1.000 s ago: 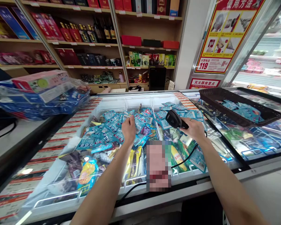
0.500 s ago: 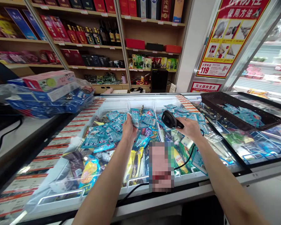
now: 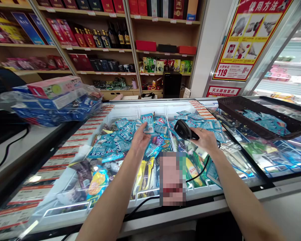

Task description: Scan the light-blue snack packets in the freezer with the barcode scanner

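My left hand (image 3: 139,138) holds a small blue packet (image 3: 147,122) upright above the open chest freezer (image 3: 165,107), which is heaped with several more blue packets (image 3: 120,135). My right hand (image 3: 205,140) grips a black barcode scanner (image 3: 184,130) by its handle. The scanner's head points left toward the held packet, a short gap between them. Its black cable (image 3: 199,172) trails down over the freezer's front rim.
A black basket (image 3: 243,115) with several blue packets rests on the freezer's glass lid at right. Wrapped blue boxes (image 3: 55,100) are stacked on the counter at left. Shelves of boxed goods (image 3: 97,36) line the back wall. A pixelated patch covers the freezer's front middle.
My left hand picked a blue packet out of the pile and raised it upright. My right hand shifted the scanner slightly left toward it.
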The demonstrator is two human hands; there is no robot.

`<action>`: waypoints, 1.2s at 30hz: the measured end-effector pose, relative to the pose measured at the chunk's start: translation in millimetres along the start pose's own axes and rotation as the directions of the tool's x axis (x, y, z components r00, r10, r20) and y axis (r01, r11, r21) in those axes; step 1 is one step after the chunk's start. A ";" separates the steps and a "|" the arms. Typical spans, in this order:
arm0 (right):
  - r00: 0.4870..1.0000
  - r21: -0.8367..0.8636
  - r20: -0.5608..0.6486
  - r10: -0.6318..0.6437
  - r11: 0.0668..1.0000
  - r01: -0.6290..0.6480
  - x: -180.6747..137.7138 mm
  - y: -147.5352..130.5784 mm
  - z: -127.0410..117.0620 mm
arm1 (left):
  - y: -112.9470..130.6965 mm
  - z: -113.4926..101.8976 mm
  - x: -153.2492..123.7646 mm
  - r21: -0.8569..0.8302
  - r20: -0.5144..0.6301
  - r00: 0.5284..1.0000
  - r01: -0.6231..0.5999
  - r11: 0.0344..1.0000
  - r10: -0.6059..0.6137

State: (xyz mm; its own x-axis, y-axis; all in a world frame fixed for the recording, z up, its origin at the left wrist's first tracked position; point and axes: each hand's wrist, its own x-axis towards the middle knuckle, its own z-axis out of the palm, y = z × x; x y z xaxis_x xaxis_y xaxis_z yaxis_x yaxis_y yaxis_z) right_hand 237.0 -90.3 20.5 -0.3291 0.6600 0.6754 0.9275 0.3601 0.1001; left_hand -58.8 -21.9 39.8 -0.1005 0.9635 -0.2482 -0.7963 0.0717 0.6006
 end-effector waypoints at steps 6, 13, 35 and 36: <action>1.000 -0.005 0.005 -0.007 1.000 0.007 -1.2 1.0 1.2 | -10.9 -6.3 -0.6 0.177 0.079 0.967 -0.252 0.951 0.242; 0.998 0.014 0.013 -0.055 0.998 0.055 -0.6 -2.3 -2.9 | -17.6 -10.4 0.7 0.252 0.237 0.906 -0.406 0.878 0.351; 0.989 0.048 0.093 -0.117 0.992 0.113 4.1 -11.2 -6.4 | -34.8 -17.6 4.4 0.419 0.250 0.928 -0.360 0.834 0.276; 0.989 0.047 0.091 -0.119 0.992 0.115 4.2 -11.3 -6.4 | -35.0 -18.0 4.7 0.421 0.248 0.928 -0.360 0.832 0.277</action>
State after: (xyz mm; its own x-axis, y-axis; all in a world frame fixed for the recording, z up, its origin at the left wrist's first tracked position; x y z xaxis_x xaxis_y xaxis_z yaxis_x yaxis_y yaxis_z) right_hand 226.3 -95.8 26.9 -0.4518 0.6698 0.5892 0.8741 0.4644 0.1423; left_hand -42.1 -24.5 4.0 -0.1657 0.9783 0.1242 -0.3757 -0.1790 0.9093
